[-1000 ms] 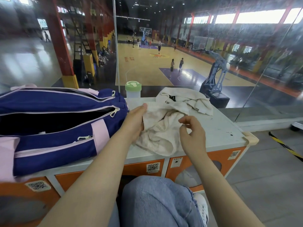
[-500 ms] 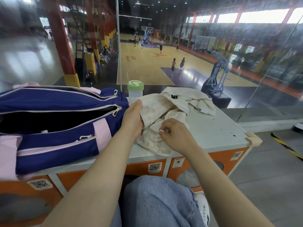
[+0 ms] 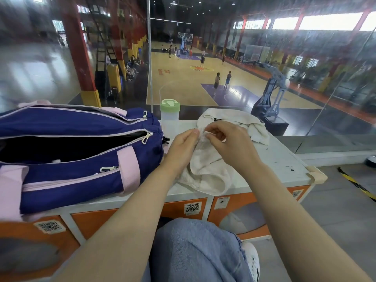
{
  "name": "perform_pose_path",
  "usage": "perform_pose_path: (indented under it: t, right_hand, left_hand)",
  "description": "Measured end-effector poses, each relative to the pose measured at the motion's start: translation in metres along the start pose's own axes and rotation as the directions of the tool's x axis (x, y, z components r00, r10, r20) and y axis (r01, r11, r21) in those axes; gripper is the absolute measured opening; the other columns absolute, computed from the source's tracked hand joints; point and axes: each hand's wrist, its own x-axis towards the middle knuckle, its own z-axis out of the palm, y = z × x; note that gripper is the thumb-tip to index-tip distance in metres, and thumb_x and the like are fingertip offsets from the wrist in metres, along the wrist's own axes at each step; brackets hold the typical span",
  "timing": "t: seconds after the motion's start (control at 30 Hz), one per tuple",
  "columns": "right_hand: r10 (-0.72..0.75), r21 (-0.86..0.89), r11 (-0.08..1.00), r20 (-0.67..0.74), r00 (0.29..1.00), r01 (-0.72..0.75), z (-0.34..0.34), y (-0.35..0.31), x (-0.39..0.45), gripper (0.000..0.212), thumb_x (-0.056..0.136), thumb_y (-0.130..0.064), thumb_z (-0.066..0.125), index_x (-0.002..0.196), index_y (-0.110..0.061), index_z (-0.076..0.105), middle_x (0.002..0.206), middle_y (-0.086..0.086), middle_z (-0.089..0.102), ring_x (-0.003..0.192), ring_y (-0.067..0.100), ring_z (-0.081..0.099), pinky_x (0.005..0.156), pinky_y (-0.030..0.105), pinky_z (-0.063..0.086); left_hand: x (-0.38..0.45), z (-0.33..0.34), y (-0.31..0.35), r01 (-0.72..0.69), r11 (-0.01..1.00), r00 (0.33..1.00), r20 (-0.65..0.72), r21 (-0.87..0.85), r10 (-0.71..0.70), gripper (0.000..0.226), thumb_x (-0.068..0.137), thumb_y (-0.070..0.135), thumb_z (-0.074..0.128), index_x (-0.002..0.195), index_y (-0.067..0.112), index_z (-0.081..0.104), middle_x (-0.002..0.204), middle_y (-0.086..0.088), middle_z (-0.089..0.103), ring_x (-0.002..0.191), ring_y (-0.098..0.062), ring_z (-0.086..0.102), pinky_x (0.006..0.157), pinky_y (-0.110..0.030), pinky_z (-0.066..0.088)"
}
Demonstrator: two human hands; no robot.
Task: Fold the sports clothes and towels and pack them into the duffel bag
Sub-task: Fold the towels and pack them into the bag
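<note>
- Head view looks down on a white worktop [image 3: 284, 157] that forms the top of a row of orange lockers [image 3: 234, 204], with a glass wall behind it and a basketball court [image 3: 183, 82] beyond the glass.
- On the left of the worktop lies a navy duffel bag [image 3: 67, 176] with pink straps; its top zip is open and the inside shows dark.
- Right of the bag lies a crumpled cream towel [image 3: 205, 169]; its near edge hangs slightly over the front of the worktop, and its far part is bunched up near the glass.
- In the foreground is a knee in blue jeans [image 3: 195, 251], with a white shoe [image 3: 252, 259] just beside it.
- The left hand [image 3: 181, 151] lies on the left side of the towel, just beside the end of the bag, its thumb and fingers pinching the raised cloth.
- The right hand [image 3: 230, 145] is above the middle of the towel, fingers curled, pinching the same raised fold close to the left fingertips.
- Behind the towel and the bag, against the glass, stands a clear bottle with a green lid [image 3: 169, 110].
</note>
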Motion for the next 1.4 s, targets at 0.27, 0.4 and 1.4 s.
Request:
perform_pose_path:
  t: [0.27, 0.4, 1.4]
  right_hand:
    - [-0.038, 0.002, 0.999, 0.032, 0.999, 0.037, -0.001, 0.001, 0.002, 0.008, 0.088, -0.019, 0.067, 0.092, -0.024, 0.069, 0.081, -0.017, 0.062, 0.075, -0.003, 0.054, 0.073, 0.014, 0.042]
    - [-0.005, 0.025, 1.000, 0.038, 0.999, 0.004, -0.003, 0.002, 0.001, 0.015, 0.089, -0.019, 0.066, 0.101, -0.026, 0.068, 0.079, -0.015, 0.060, 0.072, 0.001, 0.054, 0.069, 0.014, 0.041]
    - [0.264, -0.095, 0.952, -0.220, 0.939, -0.290, -0.140, 0.006, 0.093, 0.021, 0.100, -0.020, 0.044, 0.110, -0.005, 0.054, 0.094, 0.006, 0.056, 0.086, 0.023, 0.050, 0.073, 0.032, 0.039]
  left_hand:
    - [-0.002, 0.000, 0.000, -0.065, 0.992, 0.997, 0.041, 0.109, 0.061, 0.031, 0.105, 0.030, 0.040, 0.098, 0.019, 0.068, 0.097, -0.009, 0.068, 0.096, -0.021, 0.062, 0.092, -0.037, 0.049]
    - [0.000, -0.003, -0.007, -0.096, 0.974, 0.994, 0.064, 0.207, 0.084, 0.044, 0.099, 0.044, 0.039, 0.104, 0.008, 0.064, 0.104, -0.022, 0.063, 0.093, -0.028, 0.060, 0.094, -0.053, 0.046]
    - [-0.036, -0.038, 0.038, 0.270, 0.641, 0.829, 0.165, 0.719, -0.535, 0.012, 0.098, 0.010, 0.049, 0.107, 0.015, 0.054, 0.096, -0.007, 0.062, 0.067, -0.008, 0.065, 0.058, -0.021, 0.050]
